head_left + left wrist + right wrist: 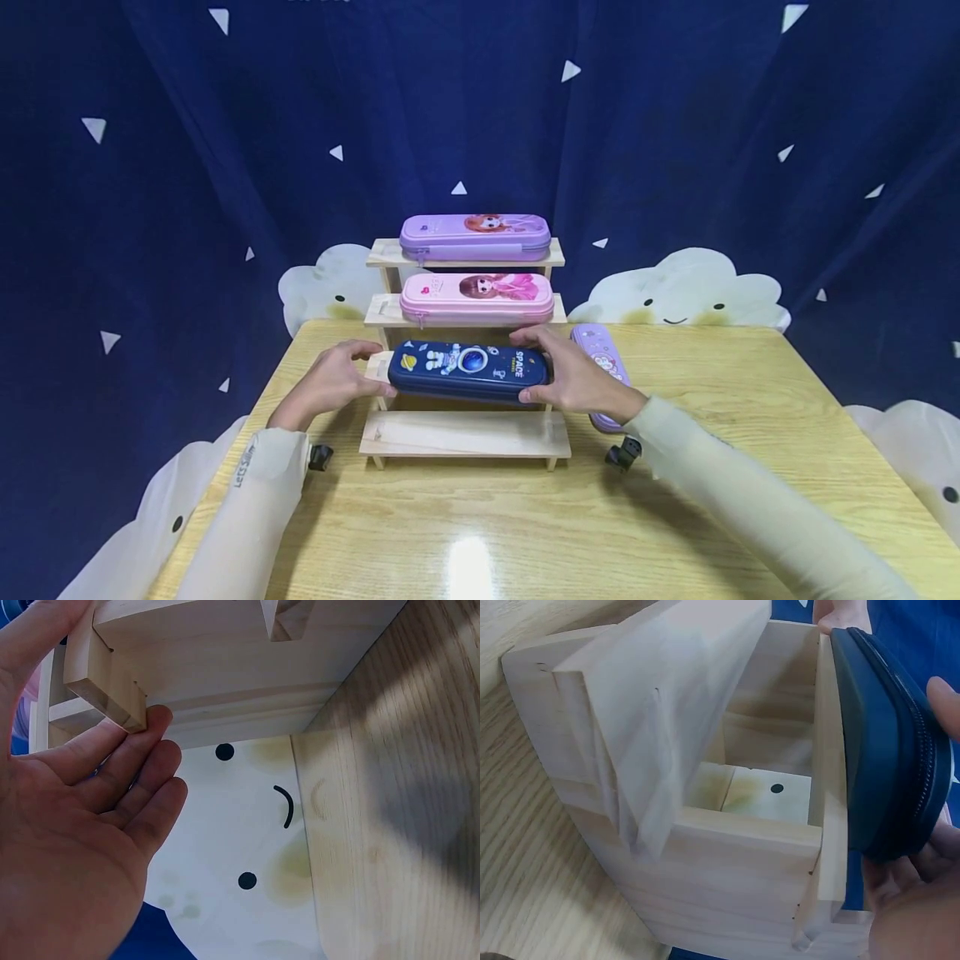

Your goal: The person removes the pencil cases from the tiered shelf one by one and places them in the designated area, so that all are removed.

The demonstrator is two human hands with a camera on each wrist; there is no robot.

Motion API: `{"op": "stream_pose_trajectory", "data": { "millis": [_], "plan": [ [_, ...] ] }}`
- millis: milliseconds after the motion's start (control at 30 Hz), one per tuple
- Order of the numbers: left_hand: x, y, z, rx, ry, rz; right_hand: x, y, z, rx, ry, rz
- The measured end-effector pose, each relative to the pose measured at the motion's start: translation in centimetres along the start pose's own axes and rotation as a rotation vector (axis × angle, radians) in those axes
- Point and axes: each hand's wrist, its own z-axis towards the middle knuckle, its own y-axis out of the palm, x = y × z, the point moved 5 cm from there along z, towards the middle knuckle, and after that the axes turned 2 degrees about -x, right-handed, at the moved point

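A navy pencil case (435, 379) with an astronaut and "SPACE" on its lid lies along the third step down of a stepped wooden rack (465, 433). My right hand (566, 375) pinches the case's right end, thumb at the front and fingers behind. At the other end, my left hand (330, 383) has its thumb by the case's front corner. In the left wrist view, the fingers (154, 769) of that hand extend fairly straight beside the step's wooden end. The right wrist view shows the case's zipped side (900, 735) against the step.
A lilac pencil case (480, 237) sits on the top step, with a pink one (442, 300) on the step below. Another lilac case (596, 342) lies on the wooden table (712, 433), right of the rack. A navy curtain (675, 125) hangs behind.
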Motion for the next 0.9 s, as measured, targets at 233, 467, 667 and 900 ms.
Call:
{"op": "stream_pose_trajectory", "data": {
  "millis": [233,467,667,900],
  "plan": [
    [0.1,0.0,0.0,0.005,-0.001,-0.006,0.3,0.4,0.1,-0.022,0.041,-0.054],
    [0.2,0.0,0.0,0.001,0.001,-0.009,0.3,0.9,0.6,-0.044,0.037,-0.073],
    [0.2,0.0,0.0,-0.005,0.002,-0.012,0.4,1.3,1.1,-0.059,0.033,-0.059],
    [0.2,0.0,-0.1,0.0,0.009,0.001,0.4,1.4,1.2,-0.054,0.052,-0.042]
  ]
}}
